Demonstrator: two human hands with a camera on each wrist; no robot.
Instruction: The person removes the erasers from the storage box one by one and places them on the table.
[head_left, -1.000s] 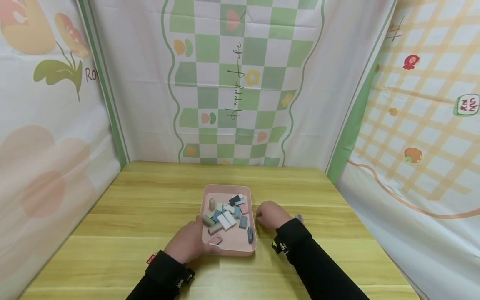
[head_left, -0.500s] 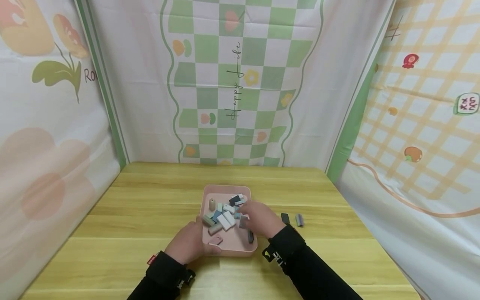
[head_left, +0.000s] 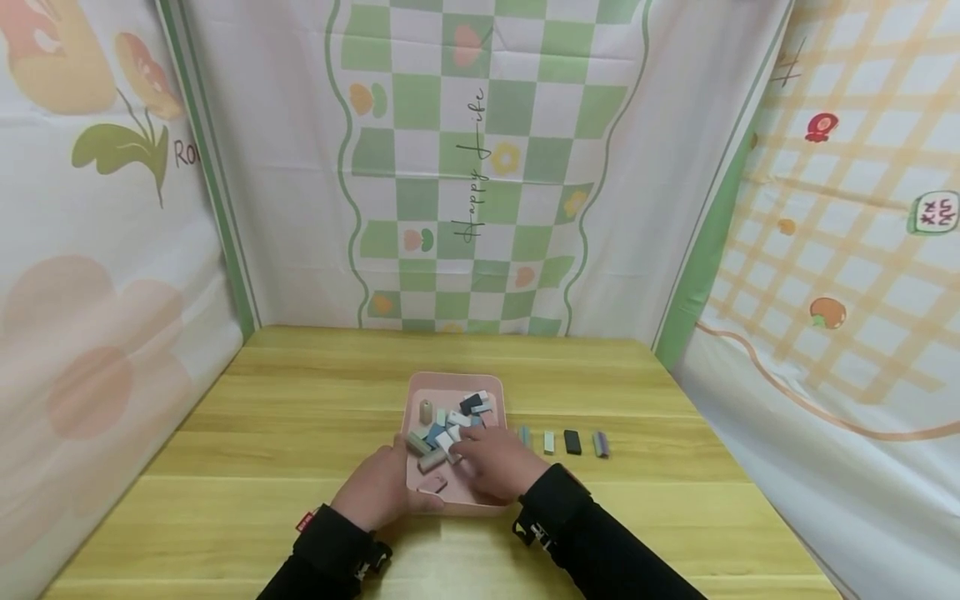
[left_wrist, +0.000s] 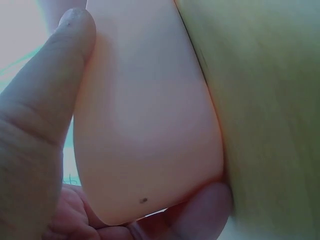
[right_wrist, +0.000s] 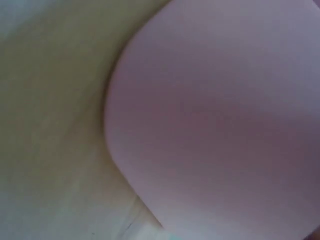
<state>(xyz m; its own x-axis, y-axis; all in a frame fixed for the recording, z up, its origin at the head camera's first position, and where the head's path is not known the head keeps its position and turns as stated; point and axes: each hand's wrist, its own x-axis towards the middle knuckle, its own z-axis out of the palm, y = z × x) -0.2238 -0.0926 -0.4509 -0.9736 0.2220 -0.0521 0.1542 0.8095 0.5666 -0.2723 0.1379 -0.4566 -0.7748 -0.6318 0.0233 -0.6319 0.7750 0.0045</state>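
Note:
My left hand (head_left: 378,486) grips the near left corner of a pink tray (head_left: 456,379), thumb over the near rim and fingers round the left side. In the left wrist view, the thumb (left_wrist: 45,95) lies along the tray wall (left_wrist: 145,110). Over the tray's right half, my right hand (head_left: 498,462) reaches down with its fingertips at a white block (head_left: 446,442); I cannot tell whether they pinch it. That hand hides the blocks under it. Green blocks (head_left: 431,460), a dark block (head_left: 470,405) and a pink block (head_left: 432,484) lie loose inside.
Right of the tray, a row of blocks stands on the wooden table (head_left: 300,400): a bluish block (head_left: 524,437), a pale block (head_left: 549,442), a black block (head_left: 573,442) and a purple-grey block (head_left: 602,444). Patterned cloth (head_left: 487,167) hangs behind and at both sides.
My right hand has moved left from the table beside the tray to over the blocks inside it, uncovering the row on the table. The left hand keeps its grip.

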